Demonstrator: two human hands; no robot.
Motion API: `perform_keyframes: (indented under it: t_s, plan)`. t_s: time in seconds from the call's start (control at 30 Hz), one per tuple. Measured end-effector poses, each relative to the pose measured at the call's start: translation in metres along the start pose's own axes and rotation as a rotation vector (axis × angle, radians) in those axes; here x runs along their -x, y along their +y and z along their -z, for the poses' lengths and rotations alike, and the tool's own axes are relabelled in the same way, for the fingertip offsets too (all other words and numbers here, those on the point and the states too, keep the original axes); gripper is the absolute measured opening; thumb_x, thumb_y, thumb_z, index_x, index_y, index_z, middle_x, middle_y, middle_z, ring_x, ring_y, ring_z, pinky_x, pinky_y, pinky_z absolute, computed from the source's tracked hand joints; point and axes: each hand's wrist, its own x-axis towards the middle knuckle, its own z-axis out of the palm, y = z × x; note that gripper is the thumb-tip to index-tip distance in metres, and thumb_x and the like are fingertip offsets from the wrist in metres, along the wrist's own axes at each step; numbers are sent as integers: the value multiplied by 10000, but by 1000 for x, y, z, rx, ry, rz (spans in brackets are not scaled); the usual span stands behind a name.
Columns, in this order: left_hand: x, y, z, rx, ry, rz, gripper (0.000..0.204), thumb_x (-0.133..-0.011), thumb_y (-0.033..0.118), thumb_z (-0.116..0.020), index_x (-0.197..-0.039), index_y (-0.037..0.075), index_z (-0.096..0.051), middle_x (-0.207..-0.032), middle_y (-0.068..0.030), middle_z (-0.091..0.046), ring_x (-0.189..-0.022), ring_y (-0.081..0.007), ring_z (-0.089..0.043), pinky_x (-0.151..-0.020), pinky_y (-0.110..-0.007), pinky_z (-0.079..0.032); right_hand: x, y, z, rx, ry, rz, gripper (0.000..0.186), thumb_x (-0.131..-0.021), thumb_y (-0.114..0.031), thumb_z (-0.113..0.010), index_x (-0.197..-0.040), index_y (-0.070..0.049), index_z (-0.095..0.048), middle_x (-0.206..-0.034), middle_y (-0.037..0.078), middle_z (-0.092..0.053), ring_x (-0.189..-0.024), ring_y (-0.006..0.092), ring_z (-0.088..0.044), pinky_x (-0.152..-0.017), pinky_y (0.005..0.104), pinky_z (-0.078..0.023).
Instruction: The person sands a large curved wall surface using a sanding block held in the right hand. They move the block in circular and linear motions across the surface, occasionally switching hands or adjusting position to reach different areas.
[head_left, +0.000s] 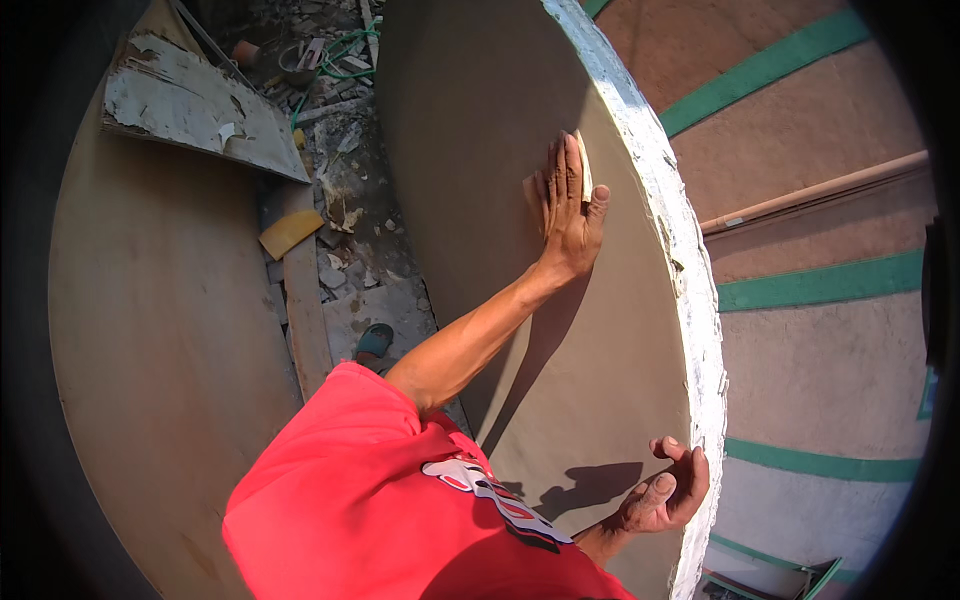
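Observation:
A smooth grey-brown plastered wall (pixel 480 130) rises in front of me, topped by a rough white edge (pixel 690 270). Against its upper part lies my left hand (pixel 568 215), fingers stretched and pressing on a pale yellow sponge-like pad (pixel 585 165). Most of that pad is hidden under the fingers and palm; only a thin strip shows near the thumb. Lower right, my right hand (pixel 665 495) is beside the white edge, palm partly turned up, fingers loosely curled and apart with nothing seen in them. Both arms cast shadows on the plaster.
At left stands a large brown panel (pixel 150 330), with a peeling white board (pixel 200 105) by its top. A yellow foam piece (pixel 290 235) rests on a plank (pixel 305 310). Rubble (pixel 345 180) and a green hose (pixel 345 48) cover the ground; my sandal (pixel 375 340) shows below.

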Motion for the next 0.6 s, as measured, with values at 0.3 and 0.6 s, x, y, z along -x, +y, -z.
perform_keyframes:
  t_s: [0.3,0.6]
  plan:
    - [-132,-50,48,78,1,142,883,-1054,641,-227,-1629,1,-27,-1703,-229,-31,-1577,-404,-6,-1240,-577,-18,-50,6,-26,808,12,-150,590,-1088,-396,-456,-1476,48,-456,-1462,208,-541,-1364,368,-505,-1150,460,-377]
    - [-149,-80,55,162,75,212,820,-1078,584,-226,-1622,-16,-99,-1682,-270,-104,-1575,-403,-69,-1229,-624,-33,-60,17,-38,1023,17,-172,696,-1085,-545,-331,-1483,9,-473,-1479,207,-533,-1369,401,-497,-1144,475,-379]
